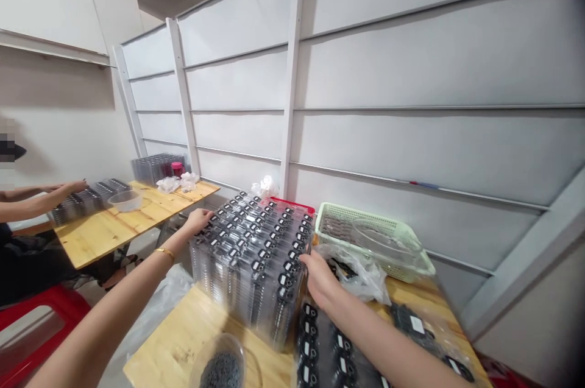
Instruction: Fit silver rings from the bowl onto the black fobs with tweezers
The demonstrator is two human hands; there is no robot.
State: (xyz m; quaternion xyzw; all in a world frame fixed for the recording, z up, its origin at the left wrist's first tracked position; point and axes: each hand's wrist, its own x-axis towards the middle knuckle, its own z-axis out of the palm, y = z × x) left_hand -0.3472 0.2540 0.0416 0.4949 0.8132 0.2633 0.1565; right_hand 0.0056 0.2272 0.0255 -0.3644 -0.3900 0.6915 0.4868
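A tall stack of clear plastic trays point(247, 266) with rows of small black parts on top stands on the wooden table. My left hand point(201, 221) grips the stack's far left edge, its fingers curled over the rim. On the opposite side my right hand point(319, 275) is closed on the stack's right edge, with some fingers hidden behind the trays. Below my right forearm lies another tray point(323, 345) of black parts with white labels. A clear round tub point(219, 366) of small dark pieces sits at the table's front.
Behind my right hand are a pale green basket point(425, 257) and a crumpled plastic bag point(365, 278). Bagged black parts point(411, 322) lie at the right. Across a gap, a person's hands point(68, 187) work over trays on another wooden table point(105, 236). A red stool point(59, 296) stands left.
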